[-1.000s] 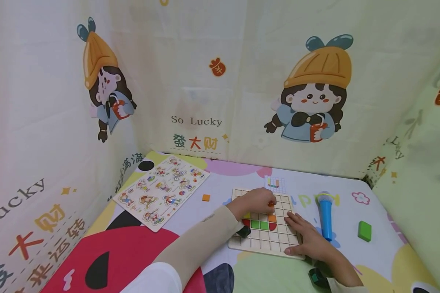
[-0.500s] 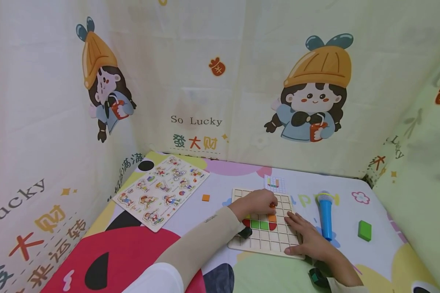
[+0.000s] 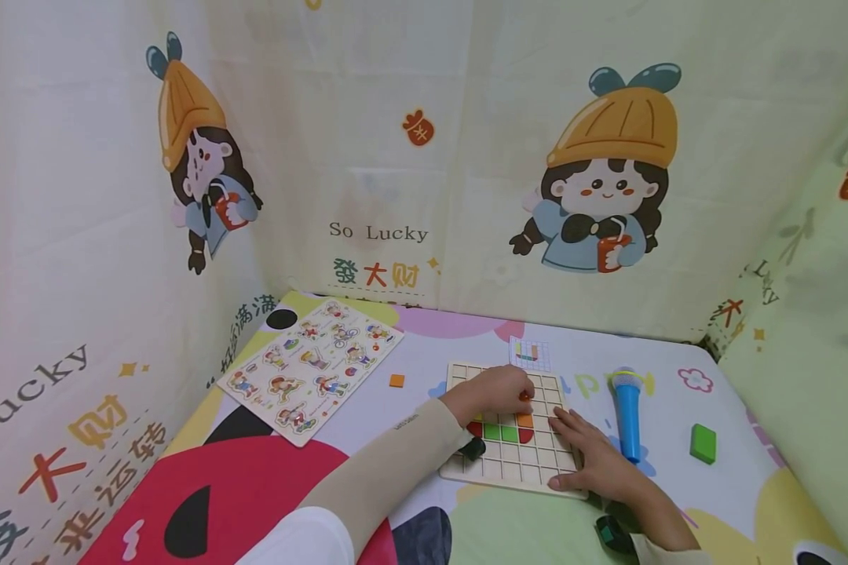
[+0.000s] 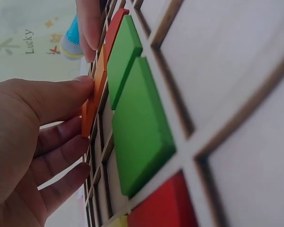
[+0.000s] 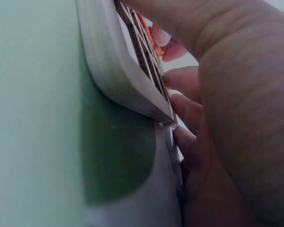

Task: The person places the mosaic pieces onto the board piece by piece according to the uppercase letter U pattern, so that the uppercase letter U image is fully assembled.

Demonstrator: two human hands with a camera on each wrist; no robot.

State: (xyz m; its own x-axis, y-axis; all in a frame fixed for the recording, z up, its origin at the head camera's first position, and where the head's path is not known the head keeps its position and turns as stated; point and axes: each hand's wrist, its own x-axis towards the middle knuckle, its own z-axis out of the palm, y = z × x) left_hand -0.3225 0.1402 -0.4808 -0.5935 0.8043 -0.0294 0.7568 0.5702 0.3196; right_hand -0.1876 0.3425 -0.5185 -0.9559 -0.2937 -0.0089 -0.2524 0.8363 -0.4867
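On the table lies a wooden grid board (image 3: 495, 475) with coloured tiles in its cells. My left hand (image 3: 495, 390) is over the board's upper middle and pinches an orange tile (image 4: 86, 116) between thumb and fingers, at the grid. Beside that tile sits another orange tile (image 3: 524, 421). A row below it has a green tile (image 3: 509, 435), a second green one and a red tile (image 3: 526, 436) with a rounded corner. Part of a yellow tile shows under my left wrist. My right hand (image 3: 597, 463) rests with spread fingers on the board's right edge.
A printed grid card (image 3: 530, 355) lies behind the board. To the right are a blue toy microphone (image 3: 628, 416) and a green block (image 3: 703, 445). A loose orange square (image 3: 396, 381) and a picture puzzle board (image 3: 311, 373) lie to the left.
My left hand has shifted very slightly to the right with the orange tile still pinched. The right hand and the board stay in place.
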